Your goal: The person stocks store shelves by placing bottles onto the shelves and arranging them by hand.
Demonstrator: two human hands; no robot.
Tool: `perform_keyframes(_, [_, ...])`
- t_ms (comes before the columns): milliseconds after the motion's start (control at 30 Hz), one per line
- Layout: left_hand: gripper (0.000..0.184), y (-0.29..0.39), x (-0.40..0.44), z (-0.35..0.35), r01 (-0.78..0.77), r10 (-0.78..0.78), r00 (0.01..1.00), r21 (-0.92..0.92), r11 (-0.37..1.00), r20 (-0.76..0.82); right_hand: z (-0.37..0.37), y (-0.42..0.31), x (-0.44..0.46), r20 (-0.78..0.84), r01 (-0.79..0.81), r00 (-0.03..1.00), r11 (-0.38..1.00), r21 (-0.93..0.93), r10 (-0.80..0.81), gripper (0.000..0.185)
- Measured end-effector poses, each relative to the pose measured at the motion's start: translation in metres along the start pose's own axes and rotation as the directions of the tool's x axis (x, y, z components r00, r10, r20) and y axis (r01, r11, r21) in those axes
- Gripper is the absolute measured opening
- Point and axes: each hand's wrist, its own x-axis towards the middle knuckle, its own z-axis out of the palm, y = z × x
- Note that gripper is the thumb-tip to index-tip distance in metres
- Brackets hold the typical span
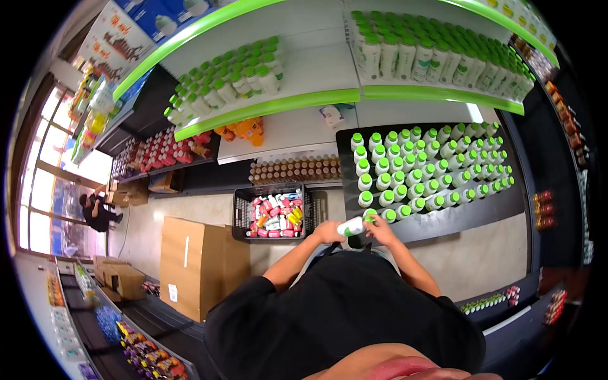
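A white bottle with a green cap (350, 227) lies tilted between my two hands, in front of my body. My left hand (328, 232) is closed around its lower end. At the cap end, the fingers of my right hand (379, 230) are closed on the same bottle. Just beyond my hands is a black display table (347, 183) bearing rows of upright white bottles with green caps (415, 175). To the left of my hands, a black crate (238, 215) on the floor holds a jumble of pink, white and yellow bottles (276, 215).
Green-edged shelves (285, 113) with more green-capped bottles (437, 63) rise ahead. Small brown bottles (294, 169) stand low behind the crate. A tall cardboard box (180, 266) stands at my left. Farther left, another person (96, 212) is near the windows.
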Motion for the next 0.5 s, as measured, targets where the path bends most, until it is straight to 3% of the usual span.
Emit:
perform_keyframes(67, [0.061,0.016,-0.009,-0.016,0.012,-0.010,1.000,-0.050,0.999,0.023,0.006,-0.009,-0.016,-0.066,0.018,0.998,0.994,0.109,-0.011,0.045])
perform_keyframes(100, [0.062,0.035,0.025,-0.022,-0.025,0.027,1.000,-0.149,0.988,0.013,-0.024,-0.016,-0.009,-0.096,0.014,0.995,0.989,0.145,0.000,0.044])
perform_keyframes(167, [0.063,0.046,0.029,-0.036,-0.078,0.078,0.997,-0.319,0.945,-0.012,-0.017,-0.035,-0.020,-0.147,0.027,0.989,0.971,0.239,0.009,0.044])
perform_keyframes(200, [0.060,0.062,0.049,-0.058,-0.169,0.152,0.985,-0.320,0.932,-0.079,-0.030,-0.058,-0.015,-0.143,0.050,0.990,0.957,0.286,-0.009,0.044])
perform_keyframes(233, [0.054,0.088,0.043,-0.082,-0.233,0.221,0.972,-0.443,0.866,-0.079,-0.029,-0.072,-0.017,-0.167,0.114,0.984,0.952,0.283,-0.068,0.045])
perform_keyframes(333, [0.049,0.082,0.097,-0.100,-0.349,0.240,0.937,-0.661,0.665,-0.253,-0.023,-0.113,-0.008,-0.207,0.282,0.953,0.902,0.326,-0.223,0.051])
perform_keyframes(367, [0.049,0.085,0.109,-0.116,-0.379,0.236,0.925,-0.685,0.623,-0.297,-0.015,-0.132,-0.004,-0.260,0.328,0.930,0.905,0.272,-0.259,0.052])
perform_keyframes(433, [0.053,0.103,0.131,-0.158,-0.441,0.248,0.896,-0.798,0.410,-0.368,-0.003,-0.186,0.007,-0.359,0.419,0.866,0.898,0.134,-0.350,0.056])
perform_keyframes(500, [0.057,0.130,0.152,-0.223,-0.581,0.343,0.811,-0.717,0.385,-0.473,-0.012,-0.247,0.036,-0.479,0.408,0.737,0.879,-0.246,-0.476,0.060])
